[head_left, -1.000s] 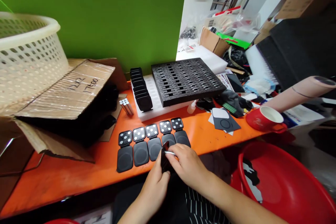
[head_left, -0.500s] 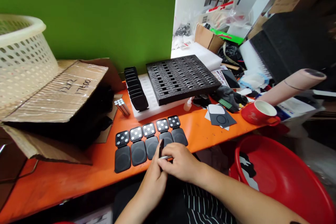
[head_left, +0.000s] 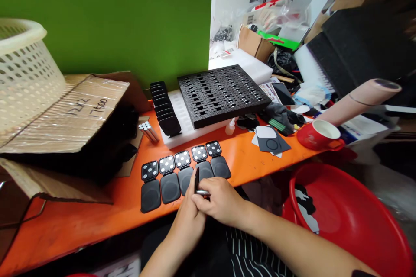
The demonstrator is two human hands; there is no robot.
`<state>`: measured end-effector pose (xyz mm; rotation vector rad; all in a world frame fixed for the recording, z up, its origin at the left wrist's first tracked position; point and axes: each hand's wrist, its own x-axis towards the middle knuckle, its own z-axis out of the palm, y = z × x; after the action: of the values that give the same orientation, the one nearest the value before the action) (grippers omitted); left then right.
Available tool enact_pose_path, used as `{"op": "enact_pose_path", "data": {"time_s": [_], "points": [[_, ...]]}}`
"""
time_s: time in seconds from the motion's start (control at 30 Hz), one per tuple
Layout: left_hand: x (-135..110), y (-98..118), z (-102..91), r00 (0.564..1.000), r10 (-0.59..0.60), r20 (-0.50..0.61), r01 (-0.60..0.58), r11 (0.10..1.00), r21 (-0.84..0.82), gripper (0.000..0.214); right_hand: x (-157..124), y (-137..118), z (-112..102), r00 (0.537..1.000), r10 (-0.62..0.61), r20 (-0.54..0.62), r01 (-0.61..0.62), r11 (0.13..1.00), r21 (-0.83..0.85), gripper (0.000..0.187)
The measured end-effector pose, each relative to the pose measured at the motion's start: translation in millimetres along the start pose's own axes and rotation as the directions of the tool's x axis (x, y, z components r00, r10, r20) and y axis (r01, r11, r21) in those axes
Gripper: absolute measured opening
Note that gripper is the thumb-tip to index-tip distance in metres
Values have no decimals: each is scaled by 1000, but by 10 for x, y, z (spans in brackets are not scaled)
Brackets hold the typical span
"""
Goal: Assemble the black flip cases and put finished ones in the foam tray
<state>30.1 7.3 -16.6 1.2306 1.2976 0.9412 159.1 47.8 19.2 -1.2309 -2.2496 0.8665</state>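
Observation:
My left hand (head_left: 187,215) is closed round a thin black hinged pad (head_left: 196,176), seen nearly edge-on. My right hand (head_left: 224,201) grips a short metal rod (head_left: 204,192) between thumb and fingers, its end at the pad's face; whether they touch is hidden. Beyond both hands lies a row of several opened black hinged pads (head_left: 151,197), their small upper flaps bearing silvery-white dots. A bundle of short metal rods (head_left: 147,131) stands upright farther left. More black pads (head_left: 169,124) stand in a row on a white foam slab (head_left: 173,140).
A slotted black foam tray (head_left: 224,95) rests partly on the slab, with a small dropper bottle (head_left: 230,127) in front. An open cardboard box (head_left: 65,121) and white basket (head_left: 26,69) occupy the left. A red mug (head_left: 316,135) and red basin (head_left: 357,216) are rightward.
The view has shifted slightly. The black pad in my left hand now stands a little more upright, and the rod in my right hand stays close against it.

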Motion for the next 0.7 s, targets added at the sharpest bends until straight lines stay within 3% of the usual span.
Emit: {"op": "enact_pose_path", "data": {"time_s": [0.23, 0.33, 0.4, 0.47, 0.6, 0.7], "points": [[-11, 54, 28, 995, -69, 71, 75, 993, -90, 39, -16, 133, 155, 997, -45, -63, 58, 973, 223, 19], [-22, 58, 68, 985, -163, 50, 170, 970, -175, 60, -9, 146, 152, 996, 92, -7, -79, 893, 443, 23], [-31, 19, 82, 975, -218, 41, 222, 960, -172, 75, 12, 134, 119, 982, 188, 14, -171, 857, 486, 29], [-39, -38, 72, 980, -191, 48, 194, 979, -57, 79, 40, 103, 62, 977, 212, 8, -200, 908, 368, 29], [-54, -111, 8, 993, -78, 86, 55, 969, 241, 79, 75, 31, -70, 987, 149, 65, -149, 989, 11, 28], [-85, -105, -15, 992, -43, 117, -1, 935, 354, 78, 58, 13, -106, 984, 155, 88, -154, 988, -21, 28]]}}
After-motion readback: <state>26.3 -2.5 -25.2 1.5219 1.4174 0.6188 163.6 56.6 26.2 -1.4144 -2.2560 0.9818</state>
